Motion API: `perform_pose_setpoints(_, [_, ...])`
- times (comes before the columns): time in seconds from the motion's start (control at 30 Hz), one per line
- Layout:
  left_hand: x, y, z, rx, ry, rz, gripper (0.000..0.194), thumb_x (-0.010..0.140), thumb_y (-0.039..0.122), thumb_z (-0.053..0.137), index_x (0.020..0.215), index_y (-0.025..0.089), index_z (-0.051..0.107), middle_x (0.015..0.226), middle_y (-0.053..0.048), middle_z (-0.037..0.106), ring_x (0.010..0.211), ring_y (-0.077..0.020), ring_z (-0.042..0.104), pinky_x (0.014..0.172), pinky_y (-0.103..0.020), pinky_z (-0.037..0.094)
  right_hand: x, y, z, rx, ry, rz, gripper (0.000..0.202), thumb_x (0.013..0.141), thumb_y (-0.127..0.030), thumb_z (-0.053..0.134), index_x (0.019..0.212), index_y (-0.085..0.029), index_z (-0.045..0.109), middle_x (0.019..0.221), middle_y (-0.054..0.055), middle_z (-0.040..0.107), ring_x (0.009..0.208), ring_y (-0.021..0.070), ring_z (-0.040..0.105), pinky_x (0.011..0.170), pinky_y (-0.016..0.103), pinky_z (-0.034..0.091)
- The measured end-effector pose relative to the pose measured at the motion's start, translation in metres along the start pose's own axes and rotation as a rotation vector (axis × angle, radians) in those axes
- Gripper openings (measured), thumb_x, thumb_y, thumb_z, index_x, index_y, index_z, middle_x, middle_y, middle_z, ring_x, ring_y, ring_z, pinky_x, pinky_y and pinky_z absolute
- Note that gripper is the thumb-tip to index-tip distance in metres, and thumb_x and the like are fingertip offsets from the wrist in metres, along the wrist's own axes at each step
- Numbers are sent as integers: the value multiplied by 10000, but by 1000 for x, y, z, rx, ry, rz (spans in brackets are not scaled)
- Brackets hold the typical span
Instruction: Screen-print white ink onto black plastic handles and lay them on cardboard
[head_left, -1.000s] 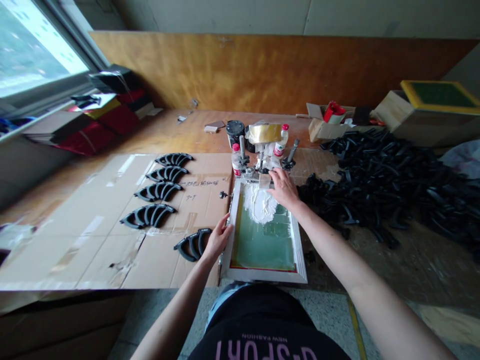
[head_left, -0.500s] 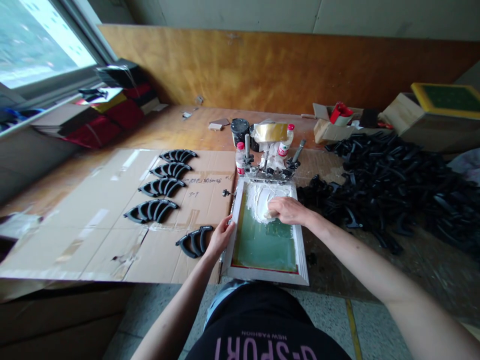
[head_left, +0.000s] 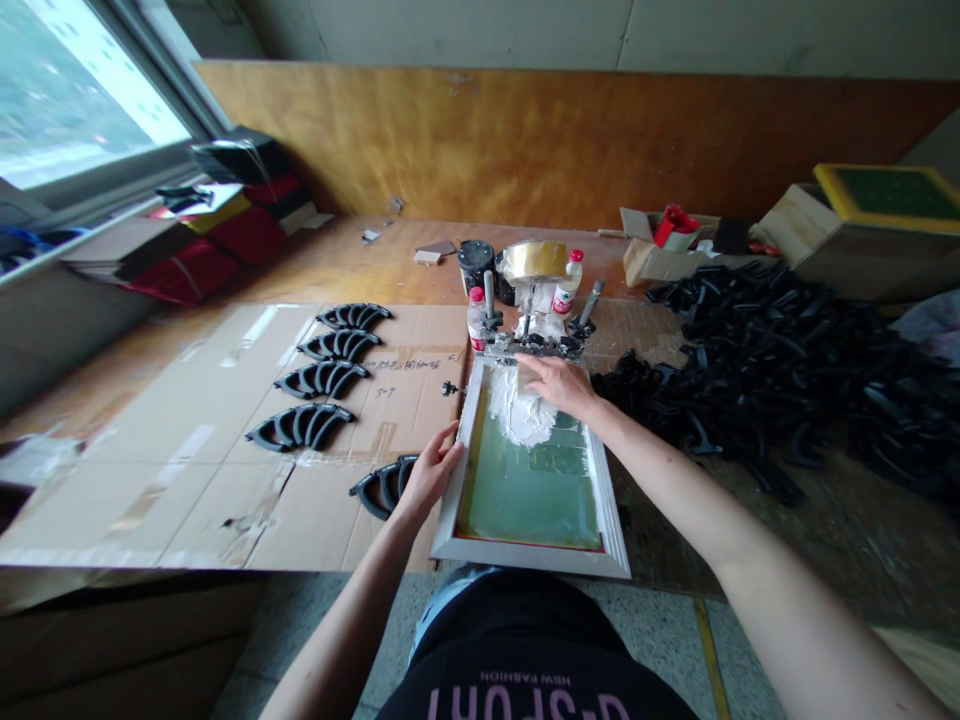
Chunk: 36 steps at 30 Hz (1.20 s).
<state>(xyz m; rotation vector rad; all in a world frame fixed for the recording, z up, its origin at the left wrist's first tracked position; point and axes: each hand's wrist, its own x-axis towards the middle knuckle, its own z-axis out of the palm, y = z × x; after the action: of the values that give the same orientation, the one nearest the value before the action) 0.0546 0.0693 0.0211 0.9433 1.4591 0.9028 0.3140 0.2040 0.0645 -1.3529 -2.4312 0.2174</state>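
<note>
A framed green screen (head_left: 529, 500) lies in front of me, clamped at its far end to a metal hinge fixture (head_left: 536, 344). White paste (head_left: 519, 418) covers its far part. My left hand (head_left: 435, 468) grips the left side of the frame, fingers at its outer edge. At the far end of the screen, my right hand (head_left: 556, 383) is closed on a pale flat scraper (head_left: 529, 378) standing in the paste, with one finger stretched toward the fixture. Much of the scraper is hidden by the fingers.
Curved black ribbed parts (head_left: 300, 427) lie in small groups on cardboard (head_left: 187, 400) at the left. A big heap of black parts (head_left: 787, 370) covers the right side. Bottles (head_left: 568, 284), a dark tub (head_left: 476, 265) and a tape roll (head_left: 535, 260) stand behind the fixture.
My right hand has moved away from me to the far end of the screen with the scraper. The near end of the frame looks raised and closer, with my left hand still on it.
</note>
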Motion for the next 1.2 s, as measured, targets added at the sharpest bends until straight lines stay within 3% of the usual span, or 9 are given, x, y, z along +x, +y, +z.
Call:
perform_pose_setpoints(0.13, [-8,36,-4,-97,0,74,637,791,647,571,1229,187,620,711,3,642,530,-109,514,474,-212,369,10,42,-21,4,169,222,496,846,-252,658,1329,-290,554,958,30,718,817,198,655,728,286,484])
perform_pose_setpoints(0.27, [4,72,3,-289,6,222,558,818,670,513,1063,190,657,870,-29,693,645,-132,596,569,-235,465,-36,82,-18,87,242,457,201,883,-186,562,1009,-123,705,753,19,715,679,150,641,656,225,496])
perform_pose_setpoints(0.47, [23,111,24,-481,26,381,520,818,615,551,1100,182,606,992,-83,699,913,-196,660,731,-296,532,-86,48,48,169,48,197,264,773,-188,710,1031,-136,696,957,37,713,914,157,616,884,285,486])
perform_pose_setpoints(0.57, [12,88,41,-507,53,188,518,835,618,532,1101,176,583,946,-88,714,811,-174,677,664,-274,532,-87,17,63,175,49,168,181,791,-165,712,966,-210,706,971,52,679,966,196,591,924,356,454])
perform_pose_setpoints(0.67, [-7,40,64,-455,-129,-214,518,824,577,593,1134,162,567,984,-122,722,768,-202,698,622,-302,547,-90,-24,65,201,129,168,88,851,-218,664,929,-200,700,912,62,645,936,202,570,871,337,455])
perform_pose_setpoints(0.77, [-24,-7,70,-478,-97,-357,409,856,520,576,1028,149,599,955,-121,722,788,-221,710,617,-301,550,-99,-63,68,196,80,-92,141,889,-275,626,992,-210,697,925,61,639,943,196,556,849,314,446])
perform_pose_setpoints(0.87, [-31,-41,35,-405,91,-295,380,877,494,527,898,125,618,877,-123,721,766,-227,710,583,-283,534,-112,-52,63,145,-9,-238,176,933,-240,550,1033,-238,695,944,40,659,932,181,562,862,310,432])
perform_pose_setpoints(1.03, [-38,-106,-84,-175,566,-395,352,899,426,393,821,157,607,683,-79,697,607,-203,658,533,-298,522,-159,80,23,-189,44,393,334,860,-25,460,1011,-198,703,976,83,665,961,212,565,844,311,435])
perform_pose_setpoints(1.2, [-31,-151,-140,229,522,-523,487,843,513,351,601,167,593,495,-125,616,457,-259,579,423,-354,463,-194,167,6,-373,76,643,471,843,-43,459,1266,-206,585,1191,121,594,1075,244,525,852,330,441])
